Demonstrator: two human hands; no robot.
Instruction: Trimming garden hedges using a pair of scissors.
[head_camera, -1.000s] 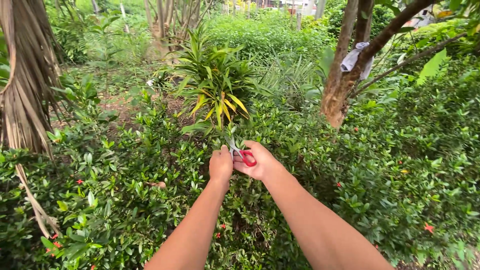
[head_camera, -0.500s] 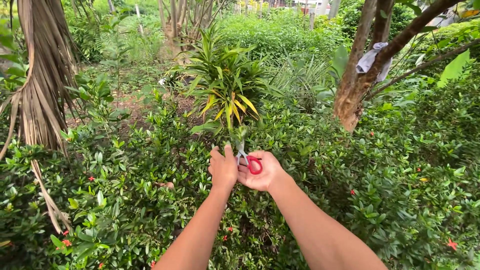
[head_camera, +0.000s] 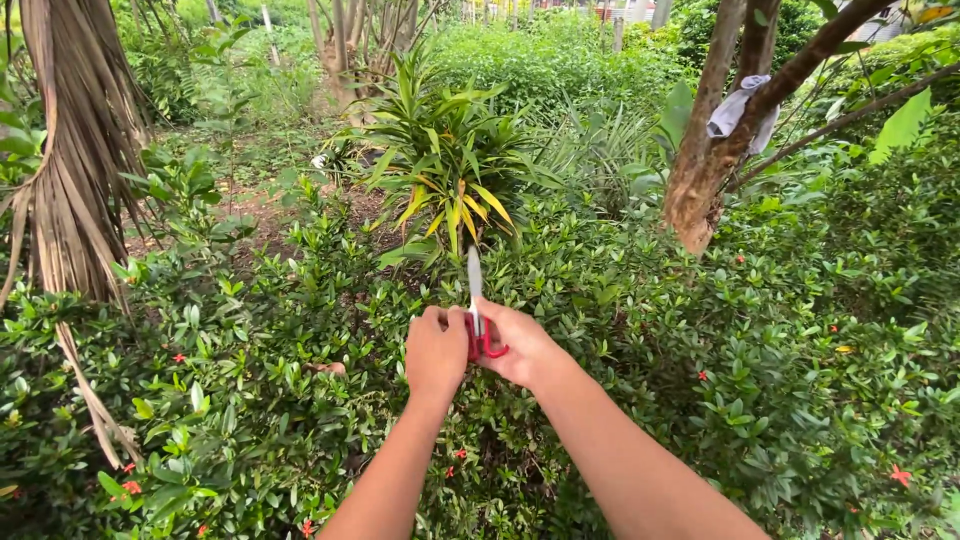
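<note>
My right hand (head_camera: 520, 345) grips red-handled scissors (head_camera: 476, 310), whose closed blades point straight up and away over a dense green hedge (head_camera: 300, 340) with small red flowers. My left hand (head_camera: 435, 350) is curled into a fist right beside the scissor handles, touching the right hand. Whether the left hand pinches a twig or leaf is hidden by its fingers. Both forearms reach out from the bottom of the view over the hedge top.
A spiky plant with yellowing leaves (head_camera: 450, 165) grows just beyond the hands. A tree trunk (head_camera: 700, 180) with a grey cloth (head_camera: 735, 105) in its fork stands at right. Hanging dry palm fronds (head_camera: 70, 180) are at left. Bare soil (head_camera: 260, 205) lies behind the hedge.
The scissor blades have closed and swung up to point vertically. My left hand has closed from spread fingers into a fist and pressed up against the right hand.
</note>
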